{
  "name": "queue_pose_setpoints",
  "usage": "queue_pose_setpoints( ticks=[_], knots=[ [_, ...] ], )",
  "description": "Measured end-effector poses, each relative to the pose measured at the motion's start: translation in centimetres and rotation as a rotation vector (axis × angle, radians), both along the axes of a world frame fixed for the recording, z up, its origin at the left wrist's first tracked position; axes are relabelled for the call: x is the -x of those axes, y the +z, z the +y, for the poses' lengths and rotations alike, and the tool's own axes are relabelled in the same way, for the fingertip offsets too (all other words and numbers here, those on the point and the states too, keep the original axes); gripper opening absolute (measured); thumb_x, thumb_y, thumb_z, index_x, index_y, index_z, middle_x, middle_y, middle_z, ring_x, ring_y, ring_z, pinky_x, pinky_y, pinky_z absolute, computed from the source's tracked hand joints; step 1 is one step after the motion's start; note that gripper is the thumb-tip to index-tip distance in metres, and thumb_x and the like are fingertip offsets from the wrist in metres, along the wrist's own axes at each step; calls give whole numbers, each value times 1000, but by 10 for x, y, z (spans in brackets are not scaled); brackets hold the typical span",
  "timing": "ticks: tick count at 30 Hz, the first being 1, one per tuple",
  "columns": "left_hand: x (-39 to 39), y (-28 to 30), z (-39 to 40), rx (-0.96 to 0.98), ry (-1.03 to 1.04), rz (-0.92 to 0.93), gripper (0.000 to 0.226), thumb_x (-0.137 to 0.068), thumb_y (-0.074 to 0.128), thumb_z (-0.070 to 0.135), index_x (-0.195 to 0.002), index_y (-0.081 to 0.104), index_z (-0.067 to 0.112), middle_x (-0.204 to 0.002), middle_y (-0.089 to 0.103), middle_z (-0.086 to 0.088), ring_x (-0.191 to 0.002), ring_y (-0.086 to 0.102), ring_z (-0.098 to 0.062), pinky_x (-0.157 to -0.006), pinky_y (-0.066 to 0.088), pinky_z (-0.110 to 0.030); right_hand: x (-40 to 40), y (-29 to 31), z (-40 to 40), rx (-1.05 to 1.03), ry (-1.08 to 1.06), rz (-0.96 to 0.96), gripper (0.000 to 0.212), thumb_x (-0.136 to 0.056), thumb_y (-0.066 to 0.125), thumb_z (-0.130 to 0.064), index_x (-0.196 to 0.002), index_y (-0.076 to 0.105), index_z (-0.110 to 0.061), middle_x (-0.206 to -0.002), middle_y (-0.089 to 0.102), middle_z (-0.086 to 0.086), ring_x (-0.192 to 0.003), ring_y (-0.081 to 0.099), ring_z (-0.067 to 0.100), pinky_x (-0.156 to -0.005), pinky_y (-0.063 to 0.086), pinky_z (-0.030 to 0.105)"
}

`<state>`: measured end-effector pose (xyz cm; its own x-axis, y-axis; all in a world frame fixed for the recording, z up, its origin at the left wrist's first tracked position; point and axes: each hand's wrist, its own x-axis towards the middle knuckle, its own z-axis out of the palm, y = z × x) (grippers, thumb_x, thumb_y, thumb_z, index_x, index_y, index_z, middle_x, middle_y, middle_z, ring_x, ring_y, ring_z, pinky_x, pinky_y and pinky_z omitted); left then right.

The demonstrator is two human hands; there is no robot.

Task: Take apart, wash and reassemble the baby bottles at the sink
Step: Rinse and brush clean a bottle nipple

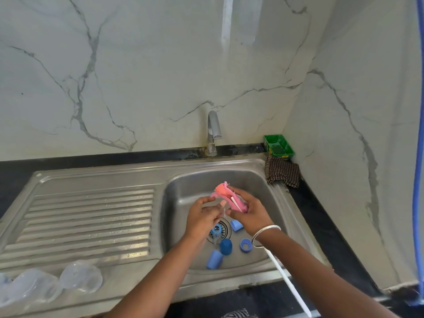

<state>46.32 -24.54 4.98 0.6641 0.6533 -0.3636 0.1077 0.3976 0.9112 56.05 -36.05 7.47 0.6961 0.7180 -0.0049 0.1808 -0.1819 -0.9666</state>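
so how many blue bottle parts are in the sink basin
5: blue ring on the drain, light cap under the right hand, dark cap, threaded collar, light cap nearest. Hands may hide more.

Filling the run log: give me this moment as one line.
stage: washing | right hand: grips pink sponge brush | left hand: holds clear teat | blue caps in sink | tap: off

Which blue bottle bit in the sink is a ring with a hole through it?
The blue plastic ring lying farthest right on the steel sink floor. You see through its middle; the other blue pieces are closed caps.
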Motion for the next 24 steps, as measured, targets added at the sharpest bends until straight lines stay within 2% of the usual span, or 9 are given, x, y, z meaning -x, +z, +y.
queue_pose_setpoints(
  ticks=[3,6,9,11,14,17,19,21,24],
  knots=[
    [1,1,-8,80,5,-83,25,-83,79,10,-105,67,6,-89,76,-12,-87,73,-22,-82,58,-31,4,-1,1,-52,-18,-2,57,-78,72,9,-118,64,-31,-111,71,-16,-106,66,6,-91,52,22],
    [3,0,-17,125,22,-120,11,-84,75,5,-93,71,10,-81,75,-5,-78,67,-18,-71,54,-29,7,2,2,-56,4,-23,55,-78,73,8,-115,64,-33,-106,72,-20,-100,67,1,-86,51,17],
    [7,-6,-11,-59,-8,-108,19,-85,76,7,-100,74,17,-92,76,-4,-90,71,-21,-82,58,-40,6,3,1,-71,35,30,47,-81,71,4,-118,65,-23,-108,72,-16,-98,66,-2,-84,49,15],
    [10,-9,-6,-231,-45,-104,31,-80,80,6,-109,73,16,-97,77,-5,-96,73,-23,-89,57,-41,5,5,-2,-97,9,58,35,-89,66,-1,-118,65,-21,-109,71,-13,-93,64,-5,-81,49,14],
    [14,-11,-4,-240,4,-61,44,-71,87,5,-107,63,11,-92,77,-8,-90,75,-25,-86,58,-43,3,8,-6,-39,13,-45,30,-97,57,-9,-113,65,-33,-106,70,-19,-93,63,-6,-83,47,11],
    [15,-13,-5,-265,-25,-93,34,-73,86,8,-101,67,7,-91,77,-9,-89,74,-28,-86,58,-46,3,10,-7,66,99,-187,34,-96,60,-16,-109,64,-47,-103,69,-28,-101,63,-9,-89,45,9],
    [16,-11,-5,-185,-25,-138,26,-78,82,9,-101,72,6,-93,77,-12,-91,74,-28,-88,58,-44,2,11,-10,85,136,-217,33,-97,59,-17,-112,64,-46,-107,69,-27,-105,62,-8,-94,45,12],
    [17,-9,-6,44,-9,-232,22,-79,76,8,-100,74,4,-93,76,-15,-89,73,-25,-87,58,-36,1,13,-14,82,205,-272,33,-98,57,-16,-119,65,-39,-115,68,-25,-113,60,-6,-98,45,16],
    [15,-6,-8,270,28,-269,13,-77,70,4,-88,76,4,-79,73,-12,-75,71,-17,-78,60,-28,-4,15,-21,104,312,-450,36,-98,56,-15,-126,64,-36,-125,62,-27,-119,56,-4,-100,45,19]
  ],
)
